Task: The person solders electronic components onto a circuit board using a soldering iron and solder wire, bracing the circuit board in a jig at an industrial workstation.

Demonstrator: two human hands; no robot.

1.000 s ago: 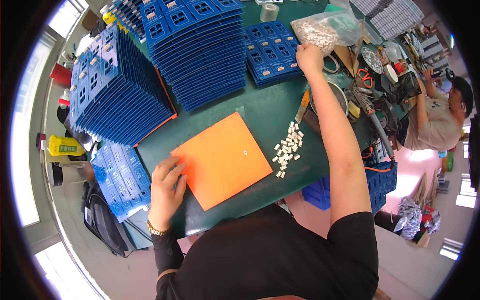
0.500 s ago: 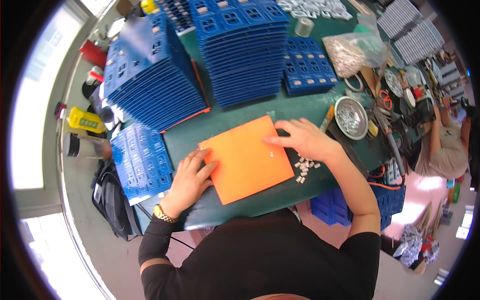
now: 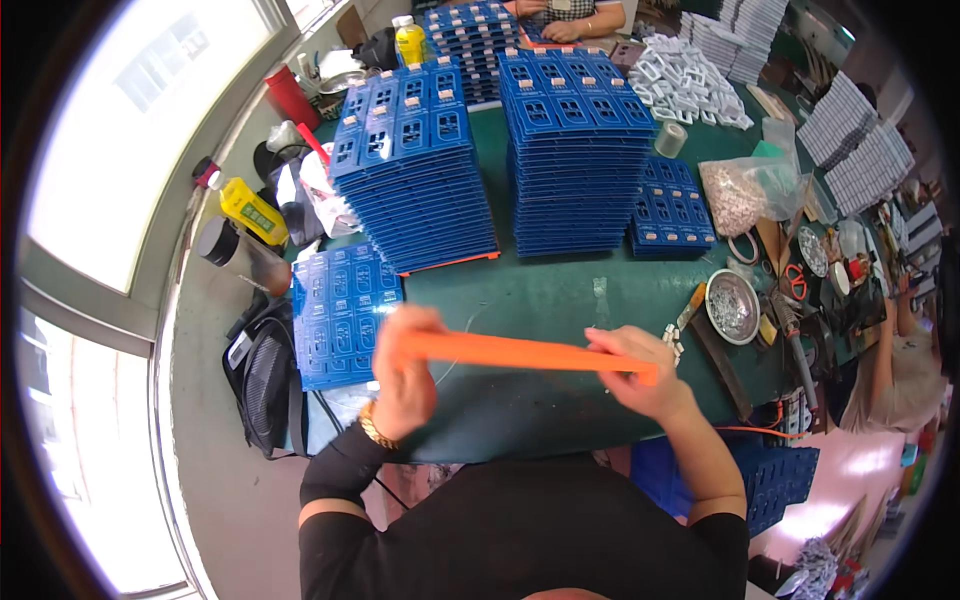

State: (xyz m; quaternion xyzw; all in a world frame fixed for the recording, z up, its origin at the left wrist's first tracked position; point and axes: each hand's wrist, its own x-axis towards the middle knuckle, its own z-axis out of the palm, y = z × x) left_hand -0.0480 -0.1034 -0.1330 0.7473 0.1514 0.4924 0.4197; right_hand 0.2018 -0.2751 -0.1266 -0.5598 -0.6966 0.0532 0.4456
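Note:
Between my two hands an orange flat board [image 3: 520,353] is lifted off the table and tilted, so that it shows as a narrow strip. My left hand [image 3: 407,375], slightly blurred, grips its left end. At the other end my right hand [image 3: 645,370] holds it, fingers over the top. Small pale connector pieces [image 3: 672,345] lie on the green table [image 3: 540,290] just past my right hand. To the left of my left hand lies a blue circuit board panel [image 3: 345,315]. What lies under or behind the orange board is partly hidden.
Tall stacks of blue panels, one at left [image 3: 420,200] and one in the middle [image 3: 575,190], stand at the back. A low stack [image 3: 672,210] sits beside them. At right are a metal bowl [image 3: 733,307] and a bag of pale pieces [image 3: 735,190]. Another person's hand [image 3: 568,28] shows far off.
The orange board lay flat on the table under both hands; now it is raised and tipped nearly edge-on. My view has shifted, showing more of the table's far side.

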